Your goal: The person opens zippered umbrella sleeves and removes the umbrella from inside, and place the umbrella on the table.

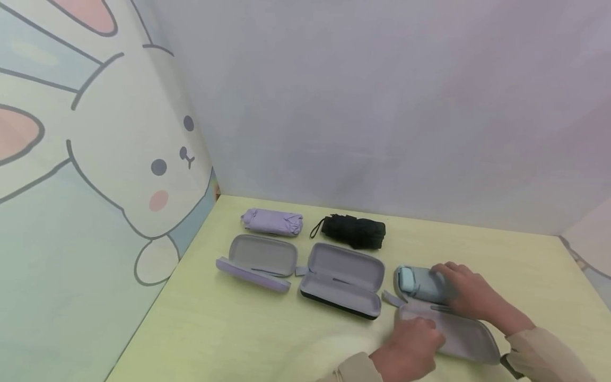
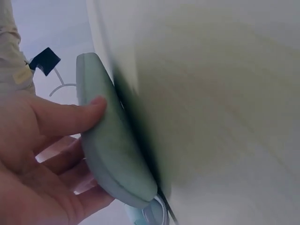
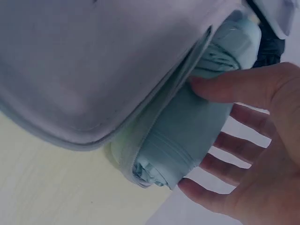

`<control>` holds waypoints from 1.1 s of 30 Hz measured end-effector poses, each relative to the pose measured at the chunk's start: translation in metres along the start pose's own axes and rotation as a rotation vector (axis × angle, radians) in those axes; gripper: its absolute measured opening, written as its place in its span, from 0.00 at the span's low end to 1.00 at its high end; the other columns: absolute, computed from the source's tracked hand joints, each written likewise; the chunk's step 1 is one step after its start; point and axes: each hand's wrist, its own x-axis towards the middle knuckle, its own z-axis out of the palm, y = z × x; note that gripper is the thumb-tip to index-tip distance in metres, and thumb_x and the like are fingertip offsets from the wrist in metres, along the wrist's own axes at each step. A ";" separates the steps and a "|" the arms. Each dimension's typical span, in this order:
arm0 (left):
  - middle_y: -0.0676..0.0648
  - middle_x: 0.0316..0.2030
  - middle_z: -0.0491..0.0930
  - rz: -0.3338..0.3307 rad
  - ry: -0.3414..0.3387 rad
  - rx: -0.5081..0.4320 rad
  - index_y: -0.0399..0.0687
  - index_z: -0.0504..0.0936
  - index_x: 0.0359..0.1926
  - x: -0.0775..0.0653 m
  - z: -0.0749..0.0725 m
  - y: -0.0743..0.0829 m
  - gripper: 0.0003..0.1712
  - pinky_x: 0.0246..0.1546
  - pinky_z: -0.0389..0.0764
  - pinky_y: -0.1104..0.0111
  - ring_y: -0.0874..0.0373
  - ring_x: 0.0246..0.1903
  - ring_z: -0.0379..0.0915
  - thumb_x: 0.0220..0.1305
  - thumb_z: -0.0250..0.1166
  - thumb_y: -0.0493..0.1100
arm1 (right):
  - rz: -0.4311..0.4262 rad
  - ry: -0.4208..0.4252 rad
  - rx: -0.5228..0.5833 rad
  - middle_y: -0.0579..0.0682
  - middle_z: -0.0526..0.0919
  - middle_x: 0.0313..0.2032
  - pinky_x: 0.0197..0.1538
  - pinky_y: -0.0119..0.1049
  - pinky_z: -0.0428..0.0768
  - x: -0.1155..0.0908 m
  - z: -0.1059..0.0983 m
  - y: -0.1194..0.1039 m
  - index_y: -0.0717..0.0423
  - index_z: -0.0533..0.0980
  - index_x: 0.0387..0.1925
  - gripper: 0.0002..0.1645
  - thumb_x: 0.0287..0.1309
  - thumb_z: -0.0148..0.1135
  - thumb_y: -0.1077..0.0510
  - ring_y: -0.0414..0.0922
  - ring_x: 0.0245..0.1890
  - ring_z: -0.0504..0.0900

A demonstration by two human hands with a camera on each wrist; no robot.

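Note:
A pale blue-green folded umbrella point(image 1: 424, 284) lies in one half of an open zip case at the right of the table. My right hand point(image 1: 470, 291) holds it near its right end. In the right wrist view the thumb rests on the umbrella point(image 3: 190, 124) and the fingers reach along its far side. My left hand point(image 1: 409, 347) grips the case's near half, a grey-lined lid point(image 1: 465, 335), by its left end. From the left wrist, the thumb lies on the green outer shell point(image 2: 112, 136) with the fingers on the opposite side.
A black-shelled open case point(image 1: 341, 289) and a lilac open case point(image 1: 262, 254) stand to the left. Behind them lie a folded lilac umbrella point(image 1: 272, 222) and a folded black umbrella point(image 1: 354, 231). A wall covering point(image 1: 382, 106) rises along the table's back edge.

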 end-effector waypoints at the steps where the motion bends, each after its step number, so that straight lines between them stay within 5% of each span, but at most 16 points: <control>1: 0.66 0.25 0.71 -0.007 -0.014 0.000 0.72 0.82 0.26 0.000 0.002 0.001 0.09 0.23 0.66 0.77 0.73 0.27 0.68 0.43 0.74 0.51 | 0.004 -0.009 -0.006 0.53 0.78 0.38 0.25 0.47 0.71 0.001 0.001 0.000 0.56 0.74 0.47 0.37 0.23 0.72 0.68 0.52 0.35 0.76; 8: 0.65 0.26 0.73 -0.032 -0.135 -0.047 0.71 0.82 0.27 0.001 0.007 0.005 0.07 0.25 0.70 0.78 0.73 0.30 0.68 0.50 0.72 0.50 | -0.023 -0.034 -0.071 0.50 0.76 0.36 0.24 0.43 0.68 0.007 0.004 -0.001 0.58 0.74 0.46 0.39 0.21 0.75 0.65 0.47 0.31 0.74; 16: 0.66 0.27 0.73 -0.021 -0.171 -0.039 0.72 0.82 0.32 0.004 0.008 0.007 0.09 0.23 0.69 0.77 0.73 0.30 0.68 0.51 0.72 0.49 | -0.017 -0.054 -0.082 0.45 0.72 0.33 0.26 0.41 0.69 0.012 0.008 0.003 0.56 0.74 0.42 0.38 0.18 0.79 0.57 0.45 0.30 0.70; 25: 0.64 0.25 0.73 0.025 -0.107 -0.037 0.70 0.82 0.30 0.004 0.008 0.005 0.09 0.19 0.67 0.78 0.72 0.28 0.68 0.51 0.72 0.46 | 0.033 -0.061 -0.077 0.46 0.75 0.32 0.26 0.39 0.68 0.011 0.007 0.004 0.56 0.74 0.42 0.39 0.16 0.77 0.54 0.42 0.28 0.70; 33: 0.64 0.26 0.74 0.034 -0.115 -0.056 0.70 0.82 0.32 0.004 0.006 0.005 0.09 0.19 0.66 0.78 0.72 0.28 0.68 0.52 0.71 0.46 | 0.041 -0.061 -0.052 0.45 0.77 0.33 0.27 0.41 0.67 0.010 -0.007 0.001 0.55 0.76 0.43 0.38 0.18 0.76 0.54 0.42 0.30 0.70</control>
